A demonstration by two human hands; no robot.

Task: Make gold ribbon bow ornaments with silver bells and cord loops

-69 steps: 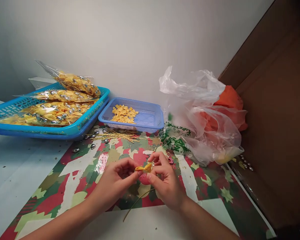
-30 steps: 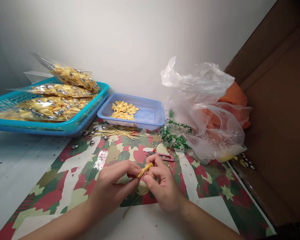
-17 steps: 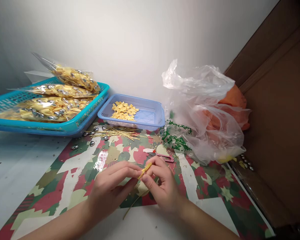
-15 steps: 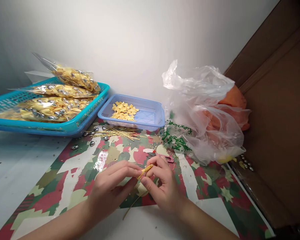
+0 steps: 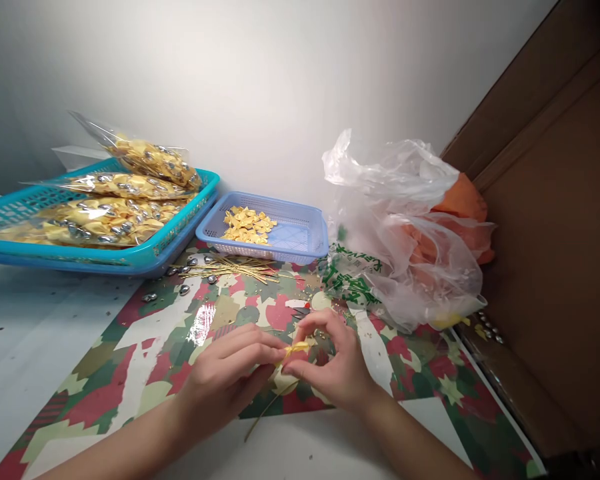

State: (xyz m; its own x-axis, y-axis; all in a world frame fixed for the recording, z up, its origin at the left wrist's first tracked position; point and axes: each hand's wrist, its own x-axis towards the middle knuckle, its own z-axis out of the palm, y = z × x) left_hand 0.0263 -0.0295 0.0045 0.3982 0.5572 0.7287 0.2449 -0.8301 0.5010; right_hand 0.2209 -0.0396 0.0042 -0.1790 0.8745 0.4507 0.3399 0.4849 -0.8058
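My left hand [image 5: 230,377] and my right hand [image 5: 337,363] meet low in the middle, over a red, green and cream patterned sheet [image 5: 150,347]. Both pinch a small yellow ribbon bow [image 5: 296,348] between their fingertips. A thin gold wire stem [image 5: 265,417] trails from under the bow down toward me. The fingers of both hands are closed around the bow.
A lilac basket [image 5: 300,237] with several yellow bows stands at the back. Gold wires [image 5: 235,268] and silver beads [image 5: 183,289] lie before it. A turquoise basket [image 5: 130,257] holds bagged bows at left. Plastic bags [image 5: 410,233] and a cardboard wall [image 5: 555,233] fill the right.
My hands have stayed together on the bow, working it between the fingertips. My right hand has turned and its fingers now arch over the bow, covering the small red scissors seen earlier.
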